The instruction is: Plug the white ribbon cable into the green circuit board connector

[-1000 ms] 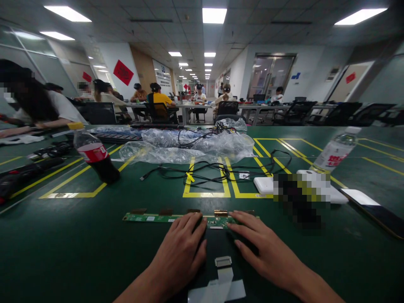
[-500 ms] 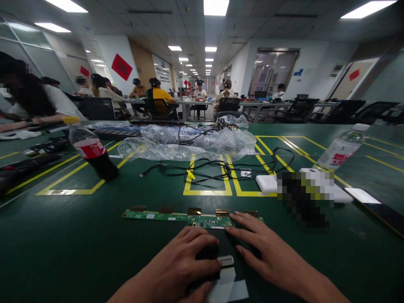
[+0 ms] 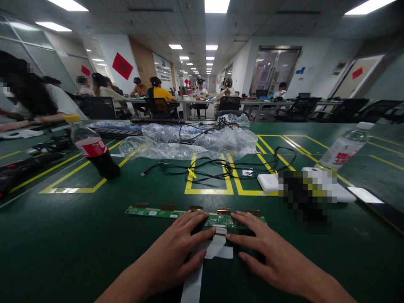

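Note:
A long narrow green circuit board (image 3: 151, 211) with gold tabs lies across the green table in front of me. A white flat ribbon cable (image 3: 217, 249) runs from near my body up to the board's middle, its end touching the board. It lies over a dark panel (image 3: 233, 273). My left hand (image 3: 175, 252) pinches the ribbon between thumb and forefinger, the fingertips reaching the board. My right hand (image 3: 271, 254) lies flat, fingers spread, on the dark panel just right of the ribbon, its fingertips at the board's edge.
A cola bottle (image 3: 94, 153) stands at the left and a water bottle (image 3: 342, 149) at the right. Clear plastic bags (image 3: 202, 143) and black cables (image 3: 221, 168) lie behind the board. A white box (image 3: 268, 183) and a phone (image 3: 375, 202) sit to the right. People work at the left and at far tables.
My left hand has carried the ribbon's end forward from near my body to the board's middle. The right hand has stayed flat, shifting only slightly.

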Motion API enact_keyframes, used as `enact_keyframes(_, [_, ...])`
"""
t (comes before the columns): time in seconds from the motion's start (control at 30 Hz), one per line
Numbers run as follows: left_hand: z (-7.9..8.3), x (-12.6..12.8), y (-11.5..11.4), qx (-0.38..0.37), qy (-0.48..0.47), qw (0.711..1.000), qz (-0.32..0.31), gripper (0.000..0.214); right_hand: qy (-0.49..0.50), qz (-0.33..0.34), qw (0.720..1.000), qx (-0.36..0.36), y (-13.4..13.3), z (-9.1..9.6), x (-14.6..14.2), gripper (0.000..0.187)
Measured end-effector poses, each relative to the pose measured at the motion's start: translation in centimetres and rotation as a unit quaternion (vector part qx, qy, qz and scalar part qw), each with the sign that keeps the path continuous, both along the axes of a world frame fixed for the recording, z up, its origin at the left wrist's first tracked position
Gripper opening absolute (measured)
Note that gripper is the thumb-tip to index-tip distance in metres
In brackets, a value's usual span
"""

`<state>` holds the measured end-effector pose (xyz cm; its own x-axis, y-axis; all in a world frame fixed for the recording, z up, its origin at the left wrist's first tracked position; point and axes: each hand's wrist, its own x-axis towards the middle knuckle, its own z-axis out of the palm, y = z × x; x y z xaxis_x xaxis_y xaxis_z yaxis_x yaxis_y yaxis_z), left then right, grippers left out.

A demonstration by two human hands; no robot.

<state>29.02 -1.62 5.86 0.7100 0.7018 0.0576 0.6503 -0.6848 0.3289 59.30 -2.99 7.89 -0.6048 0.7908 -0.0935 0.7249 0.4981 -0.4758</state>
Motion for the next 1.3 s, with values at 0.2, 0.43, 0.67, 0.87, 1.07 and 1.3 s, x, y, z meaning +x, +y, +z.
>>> enact_keyframes(0.2, [0.54,0.24,-0.05,0.014,-0.014,1.0,-0.009,0.056,-0.019,0.006,1.0,0.018,0.06,-0.13,-0.09,0.047])
enact_keyframes(0.43, [0.97,0.05,0.04,0.013,-0.028,0.999,-0.027,0.052,-0.023,0.005,1.0,0.015,-0.01,-0.17,-0.09,0.051])
enact_keyframes(0.67, [0.77,-0.01,-0.13,0.019,-0.034,0.999,-0.015,0.052,-0.019,0.002,1.0,0.007,0.02,0.0,-0.02,0.049])
enact_keyframes(0.87, [0.4,-0.16,-0.19,0.026,-0.016,0.999,-0.02,0.058,-0.027,0.0,1.0,-0.006,-0.05,0.34,-0.08,0.05])
enact_keyframes(1.07, [0.47,0.11,-0.11,0.027,-0.014,0.999,-0.02,0.058,-0.034,0.002,0.999,0.0,-0.13,0.33,-0.2,0.051])
enact_keyframes(1.3, [0.77,0.19,-0.15,0.02,-0.027,0.999,-0.018,0.058,-0.024,-0.008,1.0,0.014,-0.28,-0.21,-0.45,0.052])
